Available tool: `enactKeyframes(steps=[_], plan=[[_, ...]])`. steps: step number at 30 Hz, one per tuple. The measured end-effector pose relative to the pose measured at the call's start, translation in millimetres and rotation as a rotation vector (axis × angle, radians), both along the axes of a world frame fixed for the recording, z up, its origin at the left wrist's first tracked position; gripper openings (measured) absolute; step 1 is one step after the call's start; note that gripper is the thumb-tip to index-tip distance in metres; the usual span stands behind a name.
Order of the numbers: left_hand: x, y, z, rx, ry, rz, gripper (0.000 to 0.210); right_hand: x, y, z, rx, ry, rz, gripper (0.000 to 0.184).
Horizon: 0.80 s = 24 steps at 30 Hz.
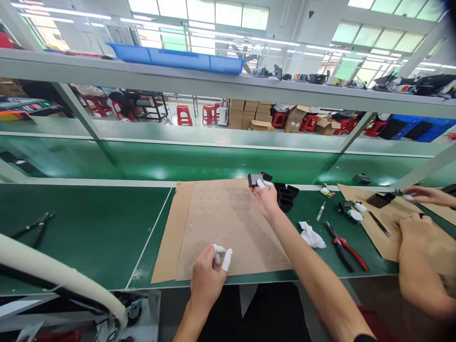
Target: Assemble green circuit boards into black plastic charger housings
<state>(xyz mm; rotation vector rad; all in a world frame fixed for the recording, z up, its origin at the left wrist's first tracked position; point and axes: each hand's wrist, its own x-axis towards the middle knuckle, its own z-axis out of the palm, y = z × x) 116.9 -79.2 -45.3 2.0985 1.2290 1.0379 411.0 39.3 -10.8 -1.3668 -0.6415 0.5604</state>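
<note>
My right hand (266, 197) is stretched to the far edge of the cardboard sheet (231, 228), its fingers closed on a small black box (254, 179) with a grey face. White finger covers sit on some fingertips of both hands. Just right of that hand, several black open cases (285, 195) stand in a cluster on the green bench. My left hand (210, 268) hovers over the near edge of the cardboard, thumb and fingers apart, with nothing between them.
Right of the cardboard lie a crumpled white tissue (312, 235), red-and-black pliers (345, 247) and a small tube (320, 211). A co-worker's hands (416, 228) are busy at the right. Dark pliers (35, 229) lie left, near a pale hose (64, 273). A shelf holds a blue tray (178, 59).
</note>
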Motion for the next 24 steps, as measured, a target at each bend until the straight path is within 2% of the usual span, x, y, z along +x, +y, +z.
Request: enactKeyframes(steps=[3, 5, 7, 10, 16, 20, 24], plan=[[-3, 1, -0.8, 0.019, 0.015, 0.011, 0.027, 28, 65, 12.5, -0.105, -0.179, -0.056, 0.038], [-4, 2, -2.2, 0.017, 0.019, 0.023, 0.028, 41, 91, 17.7, -0.186, -0.312, -0.066, 0.038], [-5, 2, -4.2, 0.005, 0.015, 0.032, 0.03, 47, 105, 19.8, -0.262, -0.436, -0.055, 0.037], [-6, 4, -8.5, -0.012, 0.013, 0.034, 0.033, 47, 111, 18.5, -0.356, -0.592, 0.001, 0.038], [-7, 4, -13.7, -0.02, -0.015, 0.032, 0.029, 34, 87, 11.6, -0.442, -0.847, 0.079, 0.037], [-7, 2, -6.0, -0.042, -0.069, 0.043, 0.028, 30, 54, 6.6, -0.498, -0.961, 0.116, 0.035], [-9, 1, 5.6, -0.146, -0.19, 0.046, 0.033, 21, 9, 5.1, -0.534, -0.984, 0.115, 0.04]])
